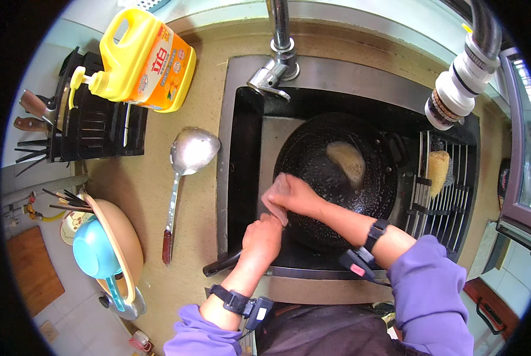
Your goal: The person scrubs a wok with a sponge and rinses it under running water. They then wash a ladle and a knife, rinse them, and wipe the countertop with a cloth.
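My right hand (299, 196) is closed around a thin, wet, pinkish cloth (282, 211) over the left rim of a black wok (305, 133). My left hand (263, 238) is a fist just below it, its fingers at the cloth's lower end; its palm side is hidden. The wok lies in the sink and is wet, with drops and small bubbles inside. A curved tan loofah piece (346, 160) rests in it. The wok's black handle (221, 265) juts over the sink's front edge and passes beneath my left wrist.
A chrome faucet (276, 66) rises behind the sink (243, 66). At the sink's right, a slatted rack (419, 213) bears another loofah (437, 171). On the left counter are a metal wok spatula (193, 151), a yellow detergent jug (136, 66), a knife holder (96, 129) and a beige basin (123, 231).
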A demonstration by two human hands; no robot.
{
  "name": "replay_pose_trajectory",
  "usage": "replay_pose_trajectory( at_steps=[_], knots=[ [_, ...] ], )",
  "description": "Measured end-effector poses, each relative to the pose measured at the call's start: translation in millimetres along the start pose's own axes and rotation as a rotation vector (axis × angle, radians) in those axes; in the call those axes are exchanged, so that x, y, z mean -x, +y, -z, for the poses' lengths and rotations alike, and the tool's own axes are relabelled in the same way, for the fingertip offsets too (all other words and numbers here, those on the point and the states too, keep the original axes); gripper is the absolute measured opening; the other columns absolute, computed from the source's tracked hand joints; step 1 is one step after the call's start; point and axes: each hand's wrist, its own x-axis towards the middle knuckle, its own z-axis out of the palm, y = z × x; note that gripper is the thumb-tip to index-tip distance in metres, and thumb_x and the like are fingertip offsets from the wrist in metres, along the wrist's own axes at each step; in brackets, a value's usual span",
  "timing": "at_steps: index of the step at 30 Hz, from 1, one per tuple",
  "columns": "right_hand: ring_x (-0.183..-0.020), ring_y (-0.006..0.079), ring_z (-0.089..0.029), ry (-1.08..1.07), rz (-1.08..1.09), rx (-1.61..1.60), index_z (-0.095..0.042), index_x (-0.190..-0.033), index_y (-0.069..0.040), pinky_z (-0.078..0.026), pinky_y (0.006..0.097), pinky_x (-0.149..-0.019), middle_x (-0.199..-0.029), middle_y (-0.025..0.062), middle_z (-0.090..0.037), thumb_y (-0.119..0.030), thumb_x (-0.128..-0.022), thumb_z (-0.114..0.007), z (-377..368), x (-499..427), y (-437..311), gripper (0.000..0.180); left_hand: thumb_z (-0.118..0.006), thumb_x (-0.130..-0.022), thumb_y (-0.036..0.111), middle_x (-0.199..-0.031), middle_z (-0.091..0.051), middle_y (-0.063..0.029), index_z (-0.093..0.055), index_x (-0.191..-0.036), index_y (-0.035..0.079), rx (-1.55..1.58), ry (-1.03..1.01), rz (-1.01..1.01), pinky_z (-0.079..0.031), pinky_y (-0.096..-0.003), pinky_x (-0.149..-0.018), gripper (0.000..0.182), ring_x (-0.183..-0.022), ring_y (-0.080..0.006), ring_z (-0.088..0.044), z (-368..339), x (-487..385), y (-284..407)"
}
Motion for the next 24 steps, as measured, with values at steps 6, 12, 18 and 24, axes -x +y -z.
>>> replay_pose_trajectory(
  at_steps=[6, 12, 18, 24],
  knots=[
    [-0.083, 0.0375, -0.062, 0.613, -0.38, -0.168, -0.06, -0.085, 0.004, -0.05, 0.0424, -0.07, -0.086, 0.0246, -0.062, -0.029, -0.074, -0.061, 27.2, -94.7, -29.0, 0.034, -0.053, -0.076, 0.005, -0.085, -0.059, -0.0171, -0.048, -0.091, 0.002, -0.054, 0.073, 0.016, -0.053, -0.039, -0.062, 0.016, -0.074, -0.0325, -0.064, -3.0, 3.2, 2.9],
    [-0.089, 0.0294, -0.059, 0.375, -0.156, 0.151, -0.059, -0.093, 0.0, -0.047, 0.039, -0.074, -0.095, 0.0214, -0.061, -0.027, -0.076, -0.058, 2.2, -73.2, -23.2, 0.032, -0.051, -0.079, 0.007, -0.084, -0.06, -0.0162, -0.05, -0.09, 0.003, 0.009, 0.047, 0.018, -0.053, -0.0378, -0.063, 0.012, -0.075, -0.0318, -0.064, -2.2, 1.2, 0.2],
    [-0.083, 0.0191, -0.059, 0.796, -0.302, -0.582, -0.058, -0.102, -0.007, -0.049, 0.0334, -0.065, -0.09, 0.0063, -0.062, -0.021, -0.084, -0.053, 97.3, -91.2, 12.1, 0.023, -0.049, -0.081, 0.007, -0.084, -0.059, -0.0155, -0.051, -0.091, 0.003, 0.031, 0.132, -0.009, -0.053, -0.036, -0.061, 0.011, -0.076, -0.0299, -0.064, -11.7, 2.6, -2.8],
    [-0.085, 0.0156, -0.058, 0.591, -0.242, -0.239, -0.062, -0.092, -0.008, -0.047, 0.0295, -0.063, -0.093, 0.0048, -0.061, -0.021, -0.077, -0.06, 111.2, 32.6, 9.5, 0.02, -0.058, -0.076, 0.015, -0.092, -0.059, -0.0175, -0.051, -0.096, 0.001, 0.124, 0.122, -0.055, -0.051, -0.0399, -0.071, 0.025, -0.083, -0.032, -0.062, -8.9, 0.7, -4.8]
  ],
)
